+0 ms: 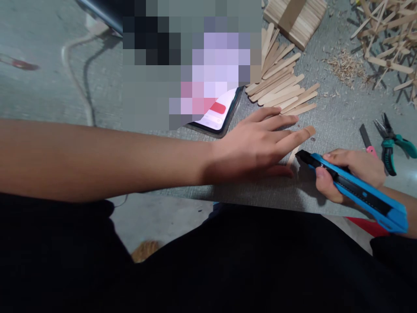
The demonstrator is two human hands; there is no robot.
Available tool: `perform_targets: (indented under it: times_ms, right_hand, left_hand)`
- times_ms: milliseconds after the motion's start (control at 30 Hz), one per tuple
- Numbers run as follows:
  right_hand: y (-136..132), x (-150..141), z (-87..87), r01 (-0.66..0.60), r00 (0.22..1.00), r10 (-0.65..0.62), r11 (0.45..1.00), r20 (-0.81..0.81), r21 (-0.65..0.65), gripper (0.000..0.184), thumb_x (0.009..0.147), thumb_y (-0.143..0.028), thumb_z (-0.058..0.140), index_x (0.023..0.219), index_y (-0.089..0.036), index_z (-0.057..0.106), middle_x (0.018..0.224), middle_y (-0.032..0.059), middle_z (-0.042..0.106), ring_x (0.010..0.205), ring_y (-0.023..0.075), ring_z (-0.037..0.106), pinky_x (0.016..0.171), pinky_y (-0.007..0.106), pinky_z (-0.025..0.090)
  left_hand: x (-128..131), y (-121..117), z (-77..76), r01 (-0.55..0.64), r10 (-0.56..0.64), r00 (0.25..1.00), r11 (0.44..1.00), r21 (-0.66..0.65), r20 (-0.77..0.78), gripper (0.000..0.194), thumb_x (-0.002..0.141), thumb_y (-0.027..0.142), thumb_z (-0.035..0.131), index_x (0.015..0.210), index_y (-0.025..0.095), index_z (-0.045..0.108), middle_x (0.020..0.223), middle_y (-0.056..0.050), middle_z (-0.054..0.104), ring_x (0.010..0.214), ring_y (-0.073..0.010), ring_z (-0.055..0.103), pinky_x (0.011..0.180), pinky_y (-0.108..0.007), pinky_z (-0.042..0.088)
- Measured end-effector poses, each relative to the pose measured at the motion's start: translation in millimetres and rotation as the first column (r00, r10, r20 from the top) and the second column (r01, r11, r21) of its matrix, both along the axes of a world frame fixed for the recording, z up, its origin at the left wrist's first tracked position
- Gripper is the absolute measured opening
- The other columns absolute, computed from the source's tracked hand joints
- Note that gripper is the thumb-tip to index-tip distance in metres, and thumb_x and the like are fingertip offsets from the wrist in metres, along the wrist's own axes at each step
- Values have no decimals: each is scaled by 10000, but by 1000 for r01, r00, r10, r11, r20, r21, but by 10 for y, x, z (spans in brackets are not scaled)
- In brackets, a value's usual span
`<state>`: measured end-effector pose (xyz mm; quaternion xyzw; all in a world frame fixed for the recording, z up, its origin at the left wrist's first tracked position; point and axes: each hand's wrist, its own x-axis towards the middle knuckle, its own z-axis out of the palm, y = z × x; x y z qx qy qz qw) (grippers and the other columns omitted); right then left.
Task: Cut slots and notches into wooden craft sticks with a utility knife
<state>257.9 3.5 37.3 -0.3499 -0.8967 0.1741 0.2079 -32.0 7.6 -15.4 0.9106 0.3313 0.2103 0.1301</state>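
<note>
My left hand (260,141) lies over the table with its fingers stretched out and apart. A short length of a wooden craft stick (293,155) shows on the table between its index finger and thumb; whether the fingers touch it I cannot tell. From the right, my right hand (353,171) is closed around a blue utility knife (365,193). The knife's dark tip points left and sits close to the stick. Whether the blade touches the wood is too small to see.
Loose craft sticks (283,91) lie beyond my left hand, beside a phone (220,124) that is partly blurred out. A banded stick bundle (309,19), wood shavings (347,67) and a stick pile (387,43) lie farther back. Green-handled pliers (389,150) and a pink-ended blade (366,137) are right.
</note>
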Motion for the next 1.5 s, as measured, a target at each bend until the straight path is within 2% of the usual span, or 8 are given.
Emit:
perform_targets:
  times_ms: [67,133,600,800,933,1033,1200,1500]
  right_hand:
    - [-18,-106,14,-13,997,28,982,-79,191,183,931,-226,766,1056,-298,654,803,10,804,601,254,774,509,406,626]
    - [-37,-194,38,-20,995,43,972,-94,235,163,916,-217,761,983,-295,635,711,-15,752,528,220,718,474,381,597]
    - [-113,-257,53,80,997,-76,985,-29,151,159,971,-234,700,946,-319,568,629,-41,662,465,202,623,451,390,519]
    - [9,-163,-15,-5,994,12,998,-112,62,96,1043,-353,709,1040,-300,629,734,-23,732,543,186,687,504,340,538]
    - [133,-37,-81,-151,980,152,988,-126,21,416,1031,-665,755,1161,-274,698,832,6,771,645,189,744,580,323,578]
    - [216,56,-119,-233,969,235,972,-82,33,454,961,-668,845,1209,-304,735,873,-10,806,663,180,762,586,303,575]
    - [311,130,-189,-238,971,238,971,-5,-17,298,1012,-641,801,1095,-356,769,822,-60,819,665,154,770,577,289,535]
    - [201,11,-334,-117,991,116,993,-62,-18,450,1107,-670,631,866,-299,717,630,-51,693,529,132,668,528,318,437]
  left_hand:
    - [9,-3,8,-12,13,999,1000,12,-50,759,1122,596,661,1716,189,424,1578,-169,702,1603,-284,554,1388,-505,382]
    - [23,-4,15,-14,15,996,1000,17,-89,741,1129,617,635,1705,195,436,1573,-162,707,1604,-271,554,1382,-474,385]
    - [89,-2,63,-12,11,995,1000,-13,-95,657,1112,478,695,1671,239,446,1562,-100,729,1613,-287,562,1446,-525,266]
    - [72,-1,17,-47,53,995,997,67,-86,732,1094,617,695,1663,213,477,1550,-148,730,1561,-261,612,1434,-502,311]
    - [47,-6,-1,-36,38,999,997,68,-28,783,1079,620,727,1667,172,467,1495,-165,759,1554,-289,619,1412,-535,350]
    - [35,-8,-14,-28,28,1000,998,65,-1,784,1067,597,757,1663,176,471,1436,-137,794,1553,-298,619,1404,-534,363]
    - [32,-14,2,-9,9,1000,1000,23,12,802,1055,538,789,1686,176,452,1398,-132,817,1563,-318,599,1389,-549,383]
    - [49,-27,20,-22,22,1000,1000,-8,13,732,1079,474,772,1682,190,470,1475,-125,787,1537,-313,622,1380,-534,385]
